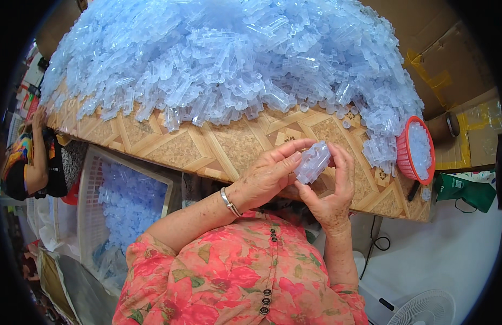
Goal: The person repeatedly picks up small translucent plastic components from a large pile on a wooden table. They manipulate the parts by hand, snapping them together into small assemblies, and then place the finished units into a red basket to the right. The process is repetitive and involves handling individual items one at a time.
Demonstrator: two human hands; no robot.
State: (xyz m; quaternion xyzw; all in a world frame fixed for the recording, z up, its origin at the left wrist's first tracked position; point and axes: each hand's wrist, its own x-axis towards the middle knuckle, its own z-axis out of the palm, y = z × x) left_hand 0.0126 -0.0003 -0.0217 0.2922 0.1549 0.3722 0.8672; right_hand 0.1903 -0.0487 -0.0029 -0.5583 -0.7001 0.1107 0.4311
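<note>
A translucent pale-blue plastic piece (313, 162) is held up just over the near edge of the table. My left hand (270, 176), with a silver bangle at the wrist, grips its left side between thumb and fingers. On the other side, my right hand (332, 197) pinches the same piece between thumb and fingertips. Beyond both hands a large heap of similar clear plastic pieces (224, 70) covers most of the table. The exact shape of the held piece is partly hidden by my fingers.
The table (224, 149) has a wood-and-cork patterned top. A red basket (405, 154) of small pieces stands at its right end. Lower left is a white crate (94, 211) of blue pieces. Cardboard (451, 70), a green bag (465, 192), a fan (424, 309) and another person's arm (38, 151) also show.
</note>
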